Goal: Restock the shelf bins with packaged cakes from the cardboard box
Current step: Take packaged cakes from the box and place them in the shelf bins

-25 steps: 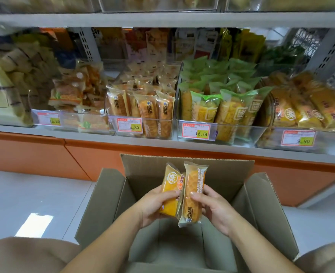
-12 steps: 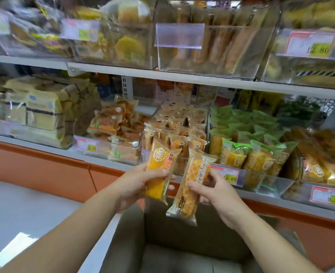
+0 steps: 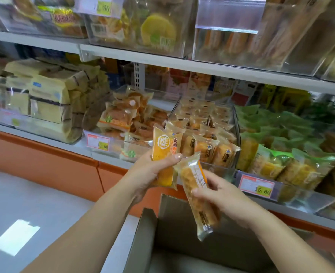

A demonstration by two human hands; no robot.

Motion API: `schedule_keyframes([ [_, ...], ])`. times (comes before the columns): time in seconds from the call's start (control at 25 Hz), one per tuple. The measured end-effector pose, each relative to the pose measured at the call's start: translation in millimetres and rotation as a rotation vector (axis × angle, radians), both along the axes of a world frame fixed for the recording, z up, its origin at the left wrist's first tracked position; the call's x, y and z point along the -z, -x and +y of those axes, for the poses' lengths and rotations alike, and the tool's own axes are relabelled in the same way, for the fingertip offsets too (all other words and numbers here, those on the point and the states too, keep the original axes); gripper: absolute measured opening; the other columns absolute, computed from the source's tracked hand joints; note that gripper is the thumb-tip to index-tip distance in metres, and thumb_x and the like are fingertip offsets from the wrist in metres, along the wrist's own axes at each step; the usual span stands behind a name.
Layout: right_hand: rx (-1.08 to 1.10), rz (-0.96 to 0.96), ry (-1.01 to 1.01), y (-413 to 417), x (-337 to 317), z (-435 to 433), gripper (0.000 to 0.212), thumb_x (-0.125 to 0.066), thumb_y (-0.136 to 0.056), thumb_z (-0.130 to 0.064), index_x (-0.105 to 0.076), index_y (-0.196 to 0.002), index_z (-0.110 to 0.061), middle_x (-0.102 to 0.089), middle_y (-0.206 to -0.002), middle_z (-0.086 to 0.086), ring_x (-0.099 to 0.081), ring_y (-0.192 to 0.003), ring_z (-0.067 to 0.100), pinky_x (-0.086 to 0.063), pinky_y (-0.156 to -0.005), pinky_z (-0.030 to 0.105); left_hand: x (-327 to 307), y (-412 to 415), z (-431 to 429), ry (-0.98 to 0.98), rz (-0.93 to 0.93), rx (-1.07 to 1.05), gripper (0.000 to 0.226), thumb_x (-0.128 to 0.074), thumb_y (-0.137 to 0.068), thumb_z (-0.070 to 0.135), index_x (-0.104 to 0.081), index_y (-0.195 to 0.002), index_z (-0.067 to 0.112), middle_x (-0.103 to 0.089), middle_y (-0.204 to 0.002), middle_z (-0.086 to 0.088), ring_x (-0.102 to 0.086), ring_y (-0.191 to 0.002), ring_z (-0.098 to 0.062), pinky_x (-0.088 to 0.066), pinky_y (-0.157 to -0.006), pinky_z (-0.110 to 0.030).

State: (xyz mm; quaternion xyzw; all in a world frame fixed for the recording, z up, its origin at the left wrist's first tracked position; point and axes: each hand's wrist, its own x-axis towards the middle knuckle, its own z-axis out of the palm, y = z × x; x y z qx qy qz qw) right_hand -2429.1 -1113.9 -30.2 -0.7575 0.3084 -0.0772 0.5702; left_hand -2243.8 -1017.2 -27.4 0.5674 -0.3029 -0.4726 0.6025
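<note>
Nearest the camera, at the bottom of the view, stands the cardboard box (image 3: 192,239), flaps open; its floor looks bare where it shows, though part is out of frame. Just above it the left hand (image 3: 148,172) is clamped on one orange packaged cake (image 3: 165,154), held upright with the thumb across its front. The right hand (image 3: 219,196) is closed around a second packaged cake (image 3: 197,192), a longer clear-wrapped one, tilted with its top leaning toward the first pack so that the two nearly touch. Two cakes are in hand, one per hand.

Beyond the hands, on the lower shelf (image 3: 107,156), a clear bin (image 3: 217,166) holds rows of small orange-brown cakes, too many and too blurred to count. Left of it is a bin of paler buns (image 3: 123,119), right of it a bin of green-wrapped packs (image 3: 281,154). Three price tags show along this shelf edge, two reading 15.60.

The step in hand looks like carrying the cakes from box to shelf. Next, each pack must be matched to its bin and slotted upright at the front row; the middle bin seems the likelier target for the long pack.
</note>
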Motion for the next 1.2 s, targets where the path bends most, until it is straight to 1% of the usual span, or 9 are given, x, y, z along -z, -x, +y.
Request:
schedule_keyframes([
  [0.16, -0.191, 0.168, 0.075, 0.6, -10.1, -11.4, 0.047, -0.073, -0.08, -0.044, -0.051, -0.119, -0.058, -0.062, -0.119, -0.023, -0.061, -0.106, -0.001, -0.05, -0.095, 0.025, 7.8, -3.9, -4.6, -0.055, -0.102, 0.059, 0.047, -0.082, -0.072, 0.024, -0.063, -0.115, 0.022, -0.076, -0.1, -0.003, -0.074, -0.09, -0.021, -0.06, -0.079, -0.039],
  [0.28, -0.08, 0.1, -0.051, 10.8, -13.7, -15.0, 0.052, -0.075, -0.072, -0.047, -0.054, -0.12, -0.049, -0.066, -0.115, -0.012, -0.067, -0.098, 0.003, -0.054, -0.081, 0.021, 14.5, -4.9, -7.0, -0.065, -0.061, -0.015, 0.042, -0.081, -0.075, 0.017, -0.065, -0.113, 0.015, -0.076, -0.098, -0.007, -0.074, -0.089, -0.026, -0.06, -0.078, -0.044],
  [0.36, -0.02, 0.113, -0.046, 19.2, -13.0, -16.7, 0.05, -0.071, -0.069, -0.048, -0.059, -0.116, -0.038, -0.069, -0.108, -0.007, -0.07, -0.09, 0.004, -0.054, -0.073, 0.019, 17.0, -8.2, -5.6, -0.082, -0.018, 0.001, 0.046, -0.081, -0.071, 0.018, -0.065, -0.114, 0.014, -0.076, -0.1, -0.008, -0.073, -0.09, -0.028, -0.06, -0.075, -0.044],
  [0.56, -0.005, 0.115, -0.052, 22.3, -12.5, -16.9, 0.049, -0.075, -0.066, -0.043, -0.063, -0.11, -0.028, -0.072, -0.102, 0.0, -0.071, -0.092, 0.012, -0.055, -0.078, 0.025, 18.3, -5.2, -0.1, -0.147, -0.02, 0.13, 0.053, -0.084, -0.065, 0.016, -0.063, -0.114, 0.014, -0.075, -0.101, -0.01, -0.073, -0.094, -0.028, -0.059, -0.076, -0.043],
  [0.64, -0.014, 0.095, -0.162, 24.3, -13.6, -20.3, 0.055, -0.084, -0.067, -0.039, -0.062, -0.116, -0.025, -0.072, -0.107, 0.003, -0.07, -0.095, 0.017, -0.056, -0.081, 0.03, 18.8, -7.1, 0.1, -0.138, 0.009, 0.119, 0.05, -0.083, -0.069, 0.011, -0.063, -0.115, 0.011, -0.074, -0.103, -0.014, -0.072, -0.096, -0.032, -0.059, -0.078, -0.046],
  [0.8, -0.058, 0.022, -0.663, 38.7, -12.0, -29.4, 0.072, -0.091, -0.058, -0.026, -0.065, -0.124, -0.014, -0.064, -0.123, 0.019, -0.068, -0.099, 0.03, -0.057, -0.08, 0.037, 19.3, -8.3, 4.2, -0.137, 0.031, 0.094, 0.042, -0.078, -0.076, 0.006, -0.062, -0.115, 0.011, -0.074, -0.102, -0.014, -0.072, -0.095, -0.033, -0.059, -0.078, -0.047],
  [0.92, -0.054, 0.044, -0.729, 44.2, -16.6, -29.4, 0.07, -0.09, -0.062, -0.021, -0.062, -0.123, -0.005, -0.063, -0.116, 0.027, -0.068, -0.093, 0.039, -0.059, -0.072, 0.042, 21.1, -7.0, 7.2, -0.136, 0.006, 0.064, 0.042, -0.079, -0.075, 0.006, -0.065, -0.113, 0.013, -0.075, -0.1, -0.011, -0.072, -0.094, -0.031, -0.06, -0.078, -0.046],
  [1.04, 0.026, 0.036, -0.607, 40.8, -46.6, -33.0, 0.063, -0.089, -0.063, -0.017, -0.061, -0.119, -0.008, -0.065, -0.114, 0.027, -0.068, -0.091, 0.043, -0.059, -0.062, 0.042, 20.2, -15.8, 6.6, -0.105, -0.013, -0.059, 0.052, -0.085, -0.068, 0.011, -0.063, -0.114, 0.015, -0.075, -0.098, -0.009, -0.072, -0.093, -0.029, -0.059, -0.081, -0.047],
  [1.2, 0.137, 0.135, -0.024, 18.3, -111.0, -38.3, 0.044, -0.073, -0.075, -0.003, -0.061, -0.114, -0.019, -0.069, -0.109, 0.01, -0.07, -0.076, 0.017, -0.053, -0.056, 0.025, 10.1, -32.3, -0.3, -0.016, -0.116, -0.227, 0.068, -0.089, -0.055, 0.031, -0.061, -0.116, 0.021, -0.075, -0.1, -0.004, -0.072, -0.095, -0.023, -0.058, -0.085, -0.044],
])
